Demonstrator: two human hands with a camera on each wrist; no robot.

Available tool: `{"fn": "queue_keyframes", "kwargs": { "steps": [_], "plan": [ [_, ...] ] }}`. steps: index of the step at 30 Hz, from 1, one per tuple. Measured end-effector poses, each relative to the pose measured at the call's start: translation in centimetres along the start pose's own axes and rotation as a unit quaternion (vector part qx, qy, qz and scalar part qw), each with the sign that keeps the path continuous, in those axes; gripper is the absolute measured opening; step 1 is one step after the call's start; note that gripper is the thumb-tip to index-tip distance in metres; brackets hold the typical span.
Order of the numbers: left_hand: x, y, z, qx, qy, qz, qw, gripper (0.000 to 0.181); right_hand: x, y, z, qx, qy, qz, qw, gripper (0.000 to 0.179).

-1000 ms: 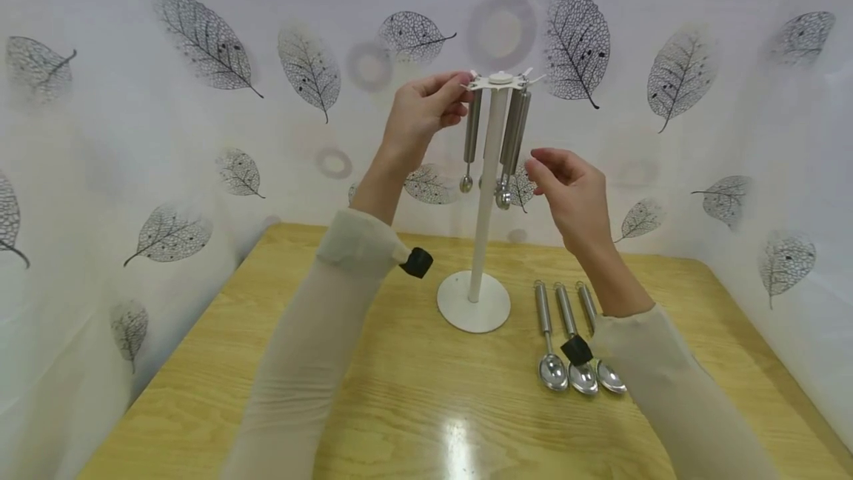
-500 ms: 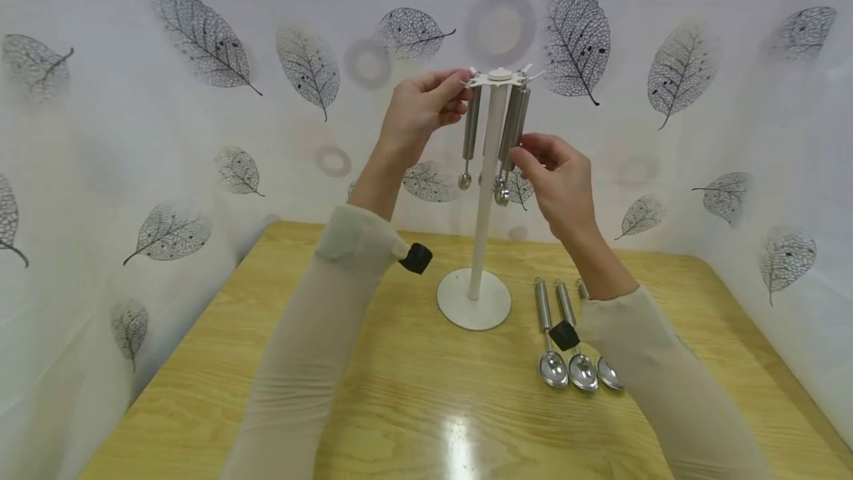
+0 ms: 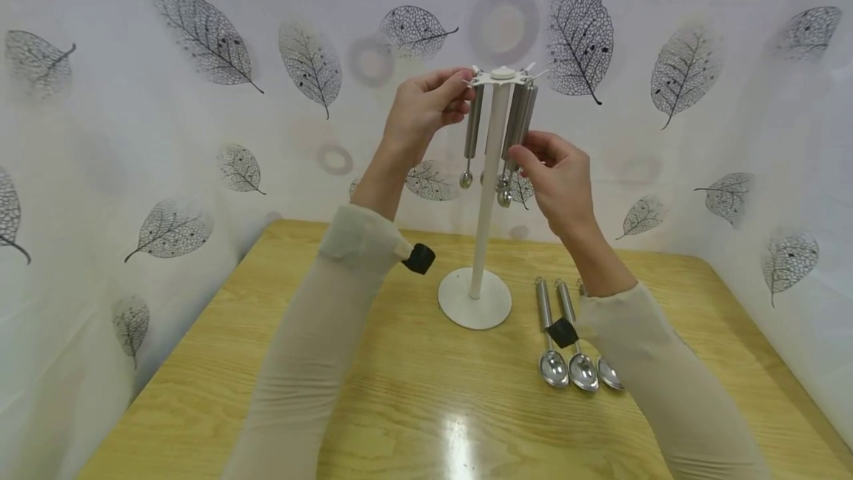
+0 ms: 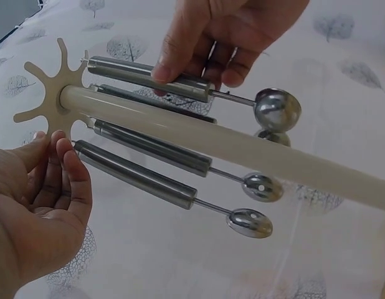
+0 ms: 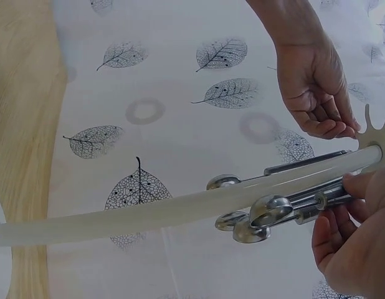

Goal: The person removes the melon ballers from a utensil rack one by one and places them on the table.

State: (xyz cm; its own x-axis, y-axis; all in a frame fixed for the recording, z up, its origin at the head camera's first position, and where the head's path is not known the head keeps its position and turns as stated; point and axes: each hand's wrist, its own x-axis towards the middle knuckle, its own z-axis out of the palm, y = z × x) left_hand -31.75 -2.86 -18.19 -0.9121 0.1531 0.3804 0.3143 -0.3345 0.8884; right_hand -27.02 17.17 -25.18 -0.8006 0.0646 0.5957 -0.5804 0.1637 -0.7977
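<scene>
A white stand (image 3: 489,198) carries a star-shaped top (image 4: 48,106) with several metal measuring spoons hung from its arms. My left hand (image 3: 418,113) pinches one arm of that top, close to the ring of a hanging spoon (image 4: 136,174). Opposite it, my right hand (image 3: 560,180) holds another measuring spoon (image 4: 276,111) by the handle, thumb on the near side. This spoon has a deep round bowl and hangs almost upright among the others. In the right wrist view the bowls overlap one another, and the right fingers hide part of the handles.
On the wooden table (image 3: 426,391), right of the stand's round base (image 3: 460,310), three larger spoons (image 3: 553,369) lie side by side. The right sleeve and a black wrist camera (image 3: 563,332) partly cover them. A leaf-patterned curtain (image 3: 266,95) surrounds the table.
My right hand has moved left and slightly up, from beside the hanging spoons to a hold on one handle. That spoon cluster has shifted a little to the right. My left hand has stayed at the top.
</scene>
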Motion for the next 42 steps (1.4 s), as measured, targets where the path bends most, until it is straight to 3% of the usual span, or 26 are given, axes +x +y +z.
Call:
{"fn": "queue_keyframes", "kwargs": {
  "steps": [12, 17, 24, 28, 31, 35, 42],
  "plan": [
    [0.0, 0.2, 0.0, -0.012, 0.004, -0.021, 0.9997, 0.025, 0.0, -1.3, -1.5, 0.037, 0.02, 0.006, 0.9991, 0.025],
    [0.0, 0.2, 0.0, -0.024, 0.005, -0.024, 0.9994, 0.024, -0.5, -1.6, -2.4, 0.058, 0.027, 0.008, 0.9979, 0.015],
    [0.1, 0.0, 0.0, -0.013, 0.001, -0.013, 0.9998, 0.026, -1.6, -1.6, -4.2, 0.08, 0.024, 0.011, 0.9964, 0.011],
    [0.1, 0.0, 0.0, -0.013, 0.001, -0.009, 0.9999, 0.026, -2.5, -1.4, -5.4, 0.047, 0.013, 0.029, 0.9984, 0.014],
    [0.1, 0.0, 0.1, -0.017, 0.001, -0.011, 0.9998, 0.025, -3.3, -1.2, -6.4, -0.015, 0.0, 0.05, 0.9986, 0.017],
    [0.1, 0.0, 0.1, -0.015, 0.003, -0.014, 0.9998, 0.026, -4.5, -0.7, -7.7, -0.098, -0.023, 0.075, 0.992, 0.025],
    [0.1, 0.1, 0.1, -0.011, 0.009, -0.022, 0.9997, 0.025, -6.6, 1.0, -10.2, -0.134, -0.025, 0.102, 0.9855, 0.023]
  ]
}}
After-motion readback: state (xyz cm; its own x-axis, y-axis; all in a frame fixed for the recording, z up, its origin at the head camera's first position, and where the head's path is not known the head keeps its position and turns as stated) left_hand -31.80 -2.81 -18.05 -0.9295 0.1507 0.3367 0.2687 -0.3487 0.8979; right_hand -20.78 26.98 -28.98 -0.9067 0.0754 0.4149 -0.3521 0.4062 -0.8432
